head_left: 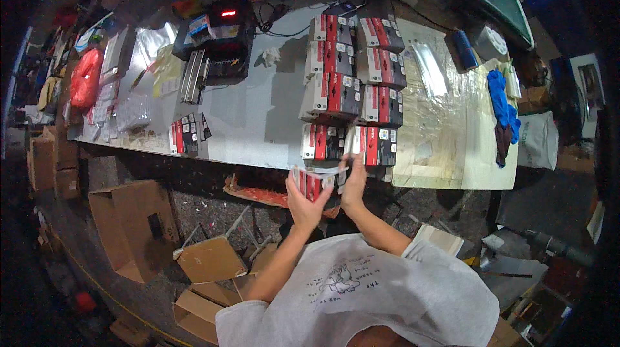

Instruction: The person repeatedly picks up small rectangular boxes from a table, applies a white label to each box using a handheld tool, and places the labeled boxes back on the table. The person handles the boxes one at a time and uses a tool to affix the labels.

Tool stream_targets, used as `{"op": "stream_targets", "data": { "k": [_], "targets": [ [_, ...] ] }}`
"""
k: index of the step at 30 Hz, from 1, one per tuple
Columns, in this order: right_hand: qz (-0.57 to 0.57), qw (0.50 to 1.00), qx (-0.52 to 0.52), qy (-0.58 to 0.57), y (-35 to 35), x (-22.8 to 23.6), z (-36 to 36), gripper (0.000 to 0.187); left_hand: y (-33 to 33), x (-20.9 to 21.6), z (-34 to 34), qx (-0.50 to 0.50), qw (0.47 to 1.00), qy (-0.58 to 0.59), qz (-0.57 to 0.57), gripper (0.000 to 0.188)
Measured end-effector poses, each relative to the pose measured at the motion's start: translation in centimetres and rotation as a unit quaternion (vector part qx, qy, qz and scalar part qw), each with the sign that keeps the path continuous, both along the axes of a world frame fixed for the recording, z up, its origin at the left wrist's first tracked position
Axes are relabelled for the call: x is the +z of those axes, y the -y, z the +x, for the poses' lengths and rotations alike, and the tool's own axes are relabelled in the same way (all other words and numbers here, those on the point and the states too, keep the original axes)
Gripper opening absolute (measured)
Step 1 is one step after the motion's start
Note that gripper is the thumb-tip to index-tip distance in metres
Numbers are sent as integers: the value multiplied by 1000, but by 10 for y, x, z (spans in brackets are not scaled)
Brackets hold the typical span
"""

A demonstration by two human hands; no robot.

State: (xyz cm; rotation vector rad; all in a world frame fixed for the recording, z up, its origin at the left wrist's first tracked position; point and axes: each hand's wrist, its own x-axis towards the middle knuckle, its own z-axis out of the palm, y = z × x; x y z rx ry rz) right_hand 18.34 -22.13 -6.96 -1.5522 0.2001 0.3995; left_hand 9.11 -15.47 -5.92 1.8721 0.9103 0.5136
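Observation:
At the table's front edge I hold a small red, white and dark cardboard box [311, 183], with a pale flap standing up at its far side. My left hand [305, 202] is closed around its left and near sides. On the right side of the box, my right hand [353, 183] grips it by the flap and dark side panel, fingers pointing away from me. Just beyond my hands stand two columns of similar boxes [334, 96], stacked toward the back. The nearest right-hand box [374, 145] is close to my right fingertips.
A flattened stack of printed cartons [183, 136] lies left on the table [248, 143]. Behind it stands a dark machine [223, 40] with a red display. A blue roll [464, 50] and blue cloth [500, 105] lie right. Below left are a cardboard carton [132, 227] and a stool [210, 260].

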Motion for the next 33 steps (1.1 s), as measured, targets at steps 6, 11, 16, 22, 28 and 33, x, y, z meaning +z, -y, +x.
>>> {"op": "stream_targets", "data": {
  "k": [6, 11, 16, 22, 28, 33],
  "targets": [
    [-89, 991, -73, 70, 50, -21, 27, 30, -33, -93, 90, 39, 983, -177, 24, 90],
    [-114, 991, 0, 73, 27, -16, -3, 24, -22, -124, 110, 62, 969, -235, 49, 96],
    [-51, 966, 243, 65, -91, -34, -26, 16, -131, -137, 39, 221, 963, -68, 142, 92],
    [-216, 854, 455, 132, -331, -110, -57, 33, -384, -143, -104, 391, 870, -236, 187, 81],
    [-229, 907, 351, 46, -394, -167, -100, 38, -428, -155, -125, 242, 945, -213, -53, 69],
    [-124, 955, 263, 54, -367, -147, -113, 25, -387, -158, -126, 280, 955, -44, -82, 75]
  ]
}}
